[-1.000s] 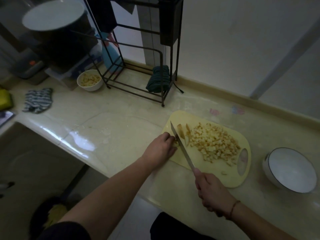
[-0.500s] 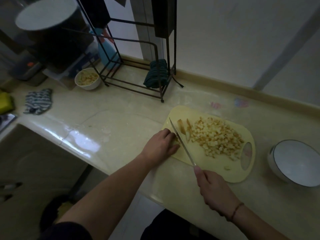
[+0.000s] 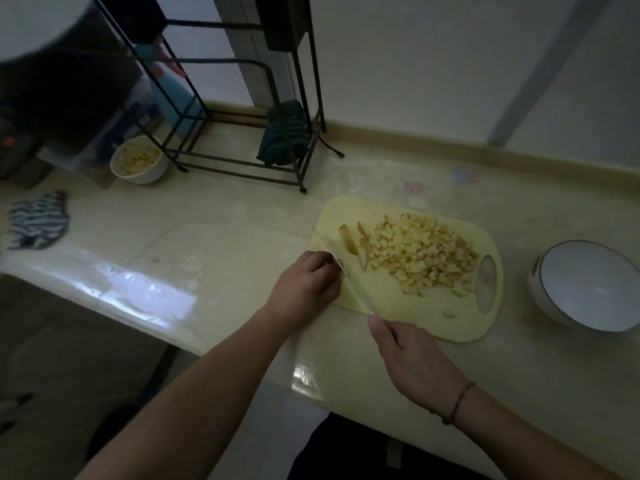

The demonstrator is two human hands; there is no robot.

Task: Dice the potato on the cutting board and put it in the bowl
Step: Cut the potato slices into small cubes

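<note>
At lower centre, the knife (image 3: 341, 268) is being gripped by the right hand (image 3: 414, 362), blade running up-left beside the left hand (image 3: 304, 289), whose curled fingers are hiding whatever is pinned on the cutting board (image 3: 398, 306).

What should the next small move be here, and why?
Probably press the knife down again: the right hand holds it angled beside the left hand, which seems to steady a piece at the cutting board's near-left edge. Uncut strips remain beside the diced potato; the empty bowl waits.
</note>
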